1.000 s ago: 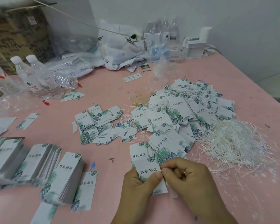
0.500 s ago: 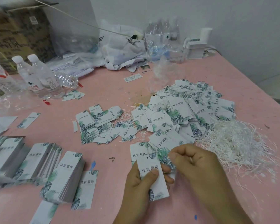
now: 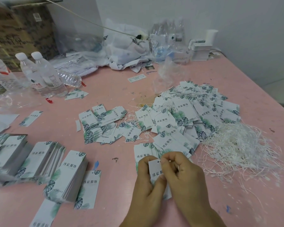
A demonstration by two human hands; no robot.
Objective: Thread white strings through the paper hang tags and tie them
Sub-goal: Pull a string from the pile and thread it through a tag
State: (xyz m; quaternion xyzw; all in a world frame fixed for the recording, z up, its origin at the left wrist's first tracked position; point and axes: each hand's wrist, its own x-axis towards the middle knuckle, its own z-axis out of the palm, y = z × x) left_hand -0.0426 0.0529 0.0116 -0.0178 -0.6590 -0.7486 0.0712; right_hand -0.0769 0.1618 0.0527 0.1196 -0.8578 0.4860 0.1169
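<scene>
Small white leaf-print paper hang tag (image 3: 155, 169) held upright over pink table (image 3: 115, 210), near edge. L hand (image 3: 146, 179) pinches tag body; R hand (image 3: 180, 172) fingers pinched by punched hole, string not discernible. Tag looks light, stiffish, creasable; grip edges, keep hole clear. Loose white strings (image 3: 239, 148) look limp, tangly. No containers in use.

I see bare pink table (image 3: 115, 202) open between the stacked tags (image 3: 72, 174) on my left and both hands. Ahead, a spread of loose tags (image 3: 187, 118) blocks the way, with the tangled white strings (image 3: 236, 149) crowding the right. Water bottles (image 3: 44, 76) stand far left.
</scene>
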